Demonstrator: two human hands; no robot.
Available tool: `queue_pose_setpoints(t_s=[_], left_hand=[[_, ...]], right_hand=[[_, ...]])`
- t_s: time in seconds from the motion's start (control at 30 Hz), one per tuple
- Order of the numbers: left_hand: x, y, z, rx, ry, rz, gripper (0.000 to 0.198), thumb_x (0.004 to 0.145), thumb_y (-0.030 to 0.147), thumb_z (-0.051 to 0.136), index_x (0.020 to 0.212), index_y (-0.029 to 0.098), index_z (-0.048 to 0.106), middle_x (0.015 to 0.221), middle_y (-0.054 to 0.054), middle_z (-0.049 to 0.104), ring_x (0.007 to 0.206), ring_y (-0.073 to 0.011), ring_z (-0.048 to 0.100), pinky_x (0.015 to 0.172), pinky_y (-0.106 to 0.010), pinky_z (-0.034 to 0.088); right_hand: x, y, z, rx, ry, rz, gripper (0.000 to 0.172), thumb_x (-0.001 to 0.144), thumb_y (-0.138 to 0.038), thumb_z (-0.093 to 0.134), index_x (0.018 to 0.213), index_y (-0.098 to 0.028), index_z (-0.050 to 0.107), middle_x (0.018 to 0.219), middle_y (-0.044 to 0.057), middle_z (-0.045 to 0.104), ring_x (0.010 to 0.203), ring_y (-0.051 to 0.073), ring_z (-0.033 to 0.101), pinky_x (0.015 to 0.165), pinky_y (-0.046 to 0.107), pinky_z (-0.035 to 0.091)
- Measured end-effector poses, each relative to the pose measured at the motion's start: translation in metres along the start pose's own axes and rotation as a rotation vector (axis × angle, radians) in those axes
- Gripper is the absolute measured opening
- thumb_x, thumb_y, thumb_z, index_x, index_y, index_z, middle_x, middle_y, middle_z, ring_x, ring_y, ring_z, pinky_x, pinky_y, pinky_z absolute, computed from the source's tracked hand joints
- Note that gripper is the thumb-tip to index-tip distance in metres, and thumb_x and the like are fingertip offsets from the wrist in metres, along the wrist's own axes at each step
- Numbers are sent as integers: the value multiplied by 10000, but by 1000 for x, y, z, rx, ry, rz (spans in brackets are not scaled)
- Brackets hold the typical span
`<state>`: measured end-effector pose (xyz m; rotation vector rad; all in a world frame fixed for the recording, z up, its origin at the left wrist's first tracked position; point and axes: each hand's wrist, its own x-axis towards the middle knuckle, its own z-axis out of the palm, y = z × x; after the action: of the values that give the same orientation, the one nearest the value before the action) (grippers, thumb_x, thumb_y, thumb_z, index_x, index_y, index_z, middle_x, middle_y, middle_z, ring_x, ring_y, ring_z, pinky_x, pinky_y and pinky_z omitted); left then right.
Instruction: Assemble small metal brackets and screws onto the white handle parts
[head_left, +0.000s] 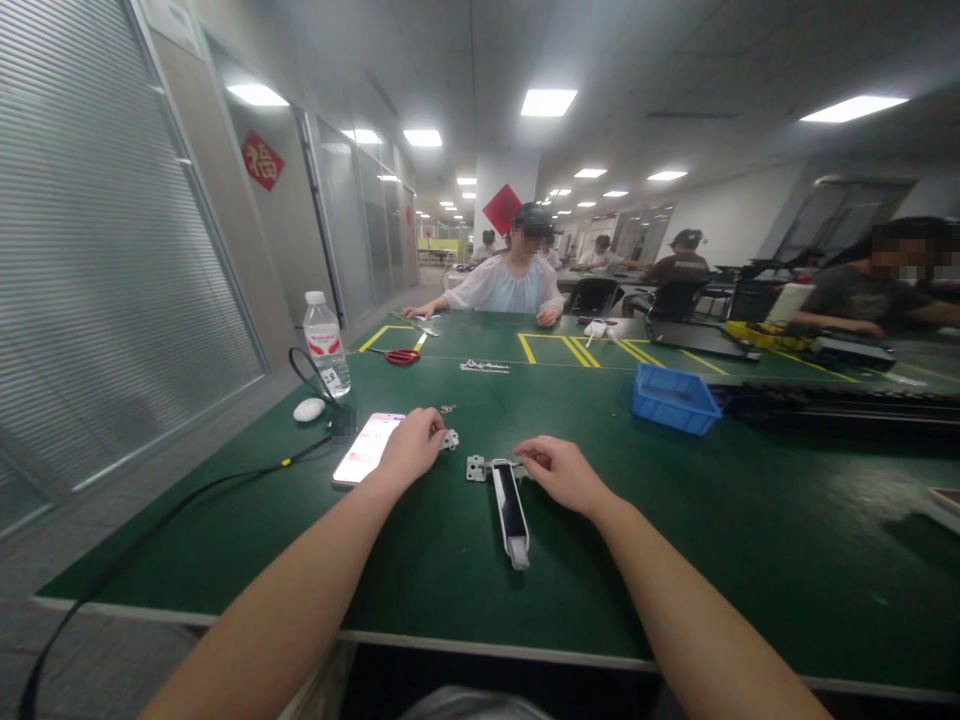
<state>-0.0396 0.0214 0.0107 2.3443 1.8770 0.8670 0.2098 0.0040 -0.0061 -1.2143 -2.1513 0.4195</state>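
Note:
On the green table, my left hand [415, 445] has its fingers curled round a small silver metal bracket [451, 439], whose holed end sticks out to the right. A long, narrow piece with a black face and white edges [511, 510] lies in front of me, its grey tip pointing towards me. At its far end is a flat metal plate with holes [476, 468], protruding left. My right hand [562, 470] bends its thumb and fingers at the right side of that far end, closed on the metal there; the fingers partly hide it. Small metal bits [448, 409] lie beyond my left hand.
A lit phone [369, 450] lies beside my left hand, with a cable [247, 474], white oval object [308, 410] and water bottle [325, 345] further left. Red-handled scissors [403, 356], metal strips [484, 367] and a blue bin [675, 398] lie beyond. A person [510, 285] sits opposite.

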Motion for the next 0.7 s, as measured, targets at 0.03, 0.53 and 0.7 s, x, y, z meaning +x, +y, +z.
queue_pose_setpoints(t_s=[0.03, 0.53, 0.7], left_hand=[[0, 2, -1, -31, 41, 9, 67, 785, 219, 527, 751, 174, 563, 764, -32, 565, 713, -167, 533, 625, -259, 387], [-24, 59, 2, -455, -48, 91, 178, 802, 176, 462, 873, 186, 625, 733, 3, 559, 652, -111, 507, 596, -212, 399], [-27, 62, 8, -494, -10, 71, 148, 776, 190, 502, 814, 173, 644, 707, 5, 557, 605, -97, 492, 558, -198, 396]], right_hand=[[0, 0, 0, 3, 5, -3, 215, 799, -211, 491, 911, -170, 670, 723, 22, 593, 618, 123, 507, 596, 260, 411], [-2, -18, 9, 329, 57, 13, 304, 826, -345, 508, 1059, -173, 599, 677, -11, 575, 562, 96, 483, 539, 228, 398], [-1, -28, 16, 560, 1, 62, 331, 795, -368, 551, 1051, -161, 584, 685, -12, 574, 580, 97, 506, 537, 226, 413]])
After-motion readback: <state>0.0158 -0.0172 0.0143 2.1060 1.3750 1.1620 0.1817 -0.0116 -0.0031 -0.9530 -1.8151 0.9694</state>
